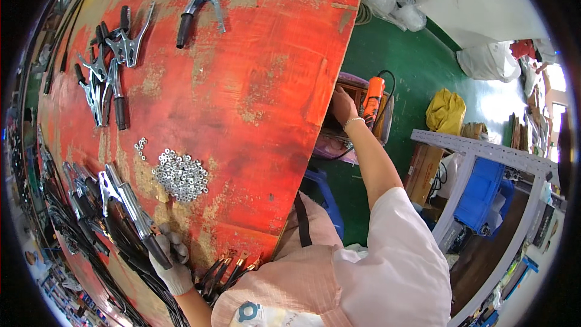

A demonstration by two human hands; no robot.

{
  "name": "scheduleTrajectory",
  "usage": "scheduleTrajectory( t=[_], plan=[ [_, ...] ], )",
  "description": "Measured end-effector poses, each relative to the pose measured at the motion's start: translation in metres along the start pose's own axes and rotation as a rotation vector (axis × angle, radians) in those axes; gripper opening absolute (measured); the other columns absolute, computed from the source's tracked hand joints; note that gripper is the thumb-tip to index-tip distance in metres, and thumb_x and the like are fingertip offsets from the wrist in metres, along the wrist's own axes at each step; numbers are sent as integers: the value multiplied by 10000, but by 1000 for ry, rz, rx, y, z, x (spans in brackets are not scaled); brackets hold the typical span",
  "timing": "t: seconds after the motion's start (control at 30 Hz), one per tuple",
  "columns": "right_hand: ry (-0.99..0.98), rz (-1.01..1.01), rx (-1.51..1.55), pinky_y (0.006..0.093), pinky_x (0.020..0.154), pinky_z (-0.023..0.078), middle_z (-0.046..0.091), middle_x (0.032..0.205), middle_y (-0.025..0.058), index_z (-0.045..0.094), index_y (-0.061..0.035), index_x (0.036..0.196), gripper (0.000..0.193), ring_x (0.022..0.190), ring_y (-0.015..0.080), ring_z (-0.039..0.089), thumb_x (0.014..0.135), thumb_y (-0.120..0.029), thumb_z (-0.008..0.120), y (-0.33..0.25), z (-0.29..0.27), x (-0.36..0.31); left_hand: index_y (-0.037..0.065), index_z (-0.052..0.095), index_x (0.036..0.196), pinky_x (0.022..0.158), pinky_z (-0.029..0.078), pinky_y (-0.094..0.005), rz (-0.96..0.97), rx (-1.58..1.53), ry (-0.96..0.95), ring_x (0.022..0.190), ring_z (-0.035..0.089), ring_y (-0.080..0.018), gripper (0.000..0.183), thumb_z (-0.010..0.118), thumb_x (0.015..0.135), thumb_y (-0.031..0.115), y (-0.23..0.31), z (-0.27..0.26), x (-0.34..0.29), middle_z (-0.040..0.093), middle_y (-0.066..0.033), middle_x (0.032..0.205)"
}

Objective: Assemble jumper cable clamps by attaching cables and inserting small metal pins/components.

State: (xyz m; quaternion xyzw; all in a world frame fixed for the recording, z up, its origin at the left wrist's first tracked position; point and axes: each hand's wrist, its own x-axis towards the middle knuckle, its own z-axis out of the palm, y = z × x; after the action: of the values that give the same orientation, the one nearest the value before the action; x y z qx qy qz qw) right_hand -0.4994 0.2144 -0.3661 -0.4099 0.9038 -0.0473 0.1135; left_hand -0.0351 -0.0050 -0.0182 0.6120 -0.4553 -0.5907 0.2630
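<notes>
Head view shows the left hand (172, 263), in a pale glove, closed around the black handle end of a metal clamp (134, 209), whose silver jaws point toward the far left. Right of the bench (272, 145), the right hand (344, 104) reaches into a container (351, 78) beside an orange power tool (373, 94); its fingers are partly hidden, so whether they grip anything cannot be told. The step in hand looks like fetching a part or tool for clamp assembly; the next move probably calls for bringing it to the clamp while the left hand steadies it. The clamp extends far and left from the left hand, well apart from the right. Just right of it lies a heap of small metal nuts (180, 176); cables with copper lugs (233, 266) lie near, right of the left hand.
</notes>
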Motion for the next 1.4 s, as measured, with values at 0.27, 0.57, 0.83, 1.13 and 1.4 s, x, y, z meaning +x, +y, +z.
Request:
scheduleTrajectory(
  t=[0.27,0.57,0.83,1.13,1.4],
  plan=[
    [-68,93,182,450,924,485,602,1114,203,531,-124,1299,602,1073,401,555,733,-140,735,25,6,-4,74,594,1110,389,326,-201,-18,-51,-39,481,513,-93,368,698,863,327,3,0,3,613,-6,746],
    [-261,28,203,439,886,507,657,1041,200,588,-74,1187,509,1020,370,618,725,-224,738,2,-35,10,82,586,1083,392,329,-206,-8,-49,-8,487,514,-93,329,695,863,301,5,6,-4,607,-4,745],
    [-105,198,507,392,911,496,674,1095,173,648,-65,1149,433,1044,330,634,756,-229,728,8,-36,-6,84,578,1084,406,314,-196,3,-16,-13,508,496,-80,299,669,891,293,3,4,-2,591,3,753],
    [151,415,1083,293,826,498,694,982,97,655,10,1075,251,900,170,645,874,-137,686,2,-61,-39,78,572,1095,424,306,-186,3,-23,-36,534,486,-67,298,655,908,295,2,3,-3,577,11,761],
    [297,669,1543,247,811,507,652,1021,56,595,-16,1170,258,916,132,620,928,-103,628,-13,-57,-41,53,597,1118,417,335,-182,30,-36,-38,521,522,-74,337,666,900,301,-1,-1,-1,613,-2,767]
  ],
)
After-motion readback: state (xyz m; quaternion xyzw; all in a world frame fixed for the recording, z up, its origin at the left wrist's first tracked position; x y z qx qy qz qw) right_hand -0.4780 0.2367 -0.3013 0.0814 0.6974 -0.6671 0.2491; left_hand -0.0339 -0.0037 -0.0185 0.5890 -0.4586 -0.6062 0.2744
